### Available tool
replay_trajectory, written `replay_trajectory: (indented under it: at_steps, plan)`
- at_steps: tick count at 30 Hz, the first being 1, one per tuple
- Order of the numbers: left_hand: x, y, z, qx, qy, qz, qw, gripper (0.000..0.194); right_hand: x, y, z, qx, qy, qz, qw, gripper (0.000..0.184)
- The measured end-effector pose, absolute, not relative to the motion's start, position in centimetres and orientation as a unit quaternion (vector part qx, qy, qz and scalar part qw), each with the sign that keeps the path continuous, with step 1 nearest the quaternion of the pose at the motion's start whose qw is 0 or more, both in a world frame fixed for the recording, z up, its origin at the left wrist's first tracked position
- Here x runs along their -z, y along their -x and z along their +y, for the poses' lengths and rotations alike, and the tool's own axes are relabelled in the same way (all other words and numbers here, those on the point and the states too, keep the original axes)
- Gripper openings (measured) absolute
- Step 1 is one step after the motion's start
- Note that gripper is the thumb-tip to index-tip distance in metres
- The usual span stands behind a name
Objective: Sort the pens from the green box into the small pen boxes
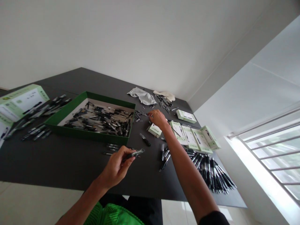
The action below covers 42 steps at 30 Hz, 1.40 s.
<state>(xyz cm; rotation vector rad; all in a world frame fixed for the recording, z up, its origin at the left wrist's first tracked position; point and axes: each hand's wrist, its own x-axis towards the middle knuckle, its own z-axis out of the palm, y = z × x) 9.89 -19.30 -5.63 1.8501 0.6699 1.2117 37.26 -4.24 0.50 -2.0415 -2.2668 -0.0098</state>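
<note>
My left hand [119,164] is closed around a small bunch of pens [137,153], held above the table near its front edge. Their clear ends point right. Farther off, my right hand [157,118] reaches across the table with its fingers bent together. Its fingertips are at a group of small clear pen parts [138,116], which look like caps; whatever is pinched is too small to make out. A single black pen [145,140] lies between my hands. Left of them stands a green box [86,136] with many loose pens [100,120] inside.
On the right, black pens [211,172] lie fanned out beside open pen cartons [192,137]. Another carton [186,116] lies behind. Grey cloth [142,95] and a pale glove-like cloth [167,94] lie at the back. More pens [47,107] and cartons [21,101] are at left.
</note>
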Motion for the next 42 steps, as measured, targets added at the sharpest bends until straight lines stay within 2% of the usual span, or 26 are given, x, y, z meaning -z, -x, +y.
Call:
replay_trajectory:
  at_steps: [15,22,28,33,37,42]
  plan:
    - [5.4,-9.8,-19.4,-0.456,-0.728,0.293,0.421,0.012,0.7,-35.4,-1.5,-0.01,0.653,-0.756,0.038,0.022]
    - [5.1,-10.0,-19.3,-0.456,-0.722,0.311,0.418,0.011,0.1,-35.6,-3.0,-0.013,0.633,-0.767,0.103,0.024]
    - [4.4,-10.2,-19.2,-0.471,-0.702,0.34,0.413,0.012,-2.8,-36.2,-5.8,-0.036,0.579,-0.792,0.191,0.024]
    - [4.3,-10.3,-19.2,-0.466,-0.696,0.357,0.412,0.014,-6.6,-35.5,-10.3,-0.104,0.459,-0.815,0.339,0.018]
    - [4.3,-10.4,-19.2,-0.46,-0.695,0.364,0.416,0.014,-9.4,-34.1,-14.3,-0.155,0.409,-0.83,0.347,0.018]
    - [4.4,-10.4,-19.1,-0.456,-0.697,0.364,0.416,0.015,-11.7,-32.3,-18.0,-0.174,0.385,-0.853,0.308,0.012]
